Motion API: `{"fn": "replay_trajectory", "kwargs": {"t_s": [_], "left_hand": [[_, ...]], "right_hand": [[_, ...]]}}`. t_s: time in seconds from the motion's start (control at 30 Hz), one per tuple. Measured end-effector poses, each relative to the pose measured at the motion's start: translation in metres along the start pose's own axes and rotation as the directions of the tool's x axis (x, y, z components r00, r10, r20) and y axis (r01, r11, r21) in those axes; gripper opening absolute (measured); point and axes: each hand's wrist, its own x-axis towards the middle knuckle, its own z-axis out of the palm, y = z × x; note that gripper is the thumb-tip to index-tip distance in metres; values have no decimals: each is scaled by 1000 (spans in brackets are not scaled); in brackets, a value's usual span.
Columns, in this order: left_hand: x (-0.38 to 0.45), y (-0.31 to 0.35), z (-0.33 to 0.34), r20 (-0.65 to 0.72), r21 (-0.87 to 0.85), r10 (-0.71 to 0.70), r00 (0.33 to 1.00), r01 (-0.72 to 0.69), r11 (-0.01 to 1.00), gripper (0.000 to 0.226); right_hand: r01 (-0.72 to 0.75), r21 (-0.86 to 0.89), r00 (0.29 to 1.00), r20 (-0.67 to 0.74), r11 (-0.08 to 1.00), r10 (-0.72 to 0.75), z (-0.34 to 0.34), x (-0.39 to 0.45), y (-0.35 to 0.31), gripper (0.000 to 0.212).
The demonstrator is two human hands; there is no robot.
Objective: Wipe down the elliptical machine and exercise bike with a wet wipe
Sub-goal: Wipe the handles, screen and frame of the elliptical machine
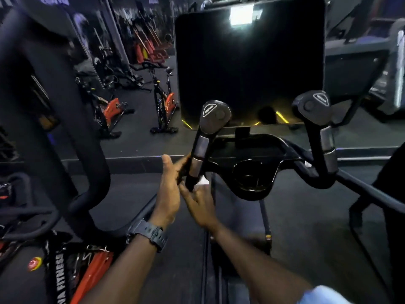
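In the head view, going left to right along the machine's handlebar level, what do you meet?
Left hand on the left grip, wet wipe held by the right hand, cup holder, right grip.

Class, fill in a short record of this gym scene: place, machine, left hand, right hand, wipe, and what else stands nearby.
place: dim gym floor
machine: elliptical with dark console screen and two upright handles
left hand: wears a wristwatch, grips the lower left handle
right hand: holds the white wet wipe against that handle's base
right handle: untouched
nearby: orange exercise bikes at left
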Motion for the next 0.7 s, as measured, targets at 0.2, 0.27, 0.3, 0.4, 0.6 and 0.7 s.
{"fn": "replay_trajectory", "kwargs": {"t_s": [0.2, 0.27, 0.3, 0.4, 0.6, 0.7], "left_hand": [[-1, -27, -4, 21, 107, -61, 998, 58, 993, 95], [-1, -30, -6, 30, 96, -46, 998, 43, 995, 107], [0, -30, -6, 24, 95, -48, 999, 45, 994, 112], [0, -33, -7, 16, 146, -34, 999, 31, 989, 112], [-1, -31, -10, 44, 171, -18, 999, 10, 985, 103], [0, -28, -11, 47, 163, -34, 998, 26, 986, 102]], "right_hand": [[209, -170, 960, 222, 963, -169, -27, 16, 9, 77], [66, -59, 965, 259, 996, -49, -22, -13, 0, 93], [55, -74, 965, 260, 996, -34, -21, -23, 4, 100], [278, -426, 956, 208, 861, -206, -27, -2, 31, 102], [77, -103, 986, 154, 992, -61, -6, 4, 30, 94], [-180, 604, 981, 162, 777, 102, 7, -27, -4, 74]]}}
